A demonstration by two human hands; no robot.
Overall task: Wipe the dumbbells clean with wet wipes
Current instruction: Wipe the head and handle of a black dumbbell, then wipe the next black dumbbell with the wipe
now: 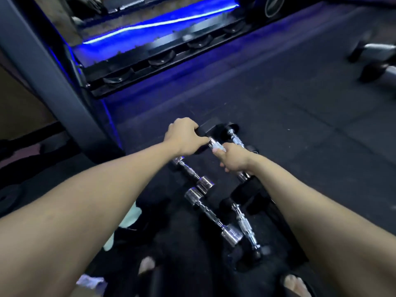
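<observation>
- Five dumbbells are counted on the floor in front of the person: three with black ends and chrome handles, two all chrome.
- One black-ended dumbbell (pixel 214 144) is held by both hands, its far black end under the left hand (pixel 185 137), whose fingers are curled over that end.
- The chrome handle of the same dumbbell is gripped by the right hand (pixel 232 158), fingers wrapped round it; whether a wipe is held inside that grip cannot be told.
- A second black-ended dumbbell (pixel 233 133) is seen just beyond the right hand, lying close beside the held one.
- A third black-ended dumbbell (pixel 245 228) lies nearer the person, under the right forearm.
- Two chrome dumbbells are counted: one (pixel 190 172) below the left wrist, the other (pixel 211 217) closer in, their ends nearly touching.
- A pale cloth-like item (pixel 130 215) is partly hidden under the left forearm; what it is cannot be told.
- Two feet are seen at the bottom edge.
- The floor (pixel 278 99) is covered with dark rubber matting laid in tiles.
- A dark rack (pixel 154 58) with round cradles is lit from behind by a blue light strip (pixel 150 23).
- A grey upright post (pixel 42 67) is seen at the left.
- More blurred equipment (pixel 377 61) lies at the far right.
</observation>
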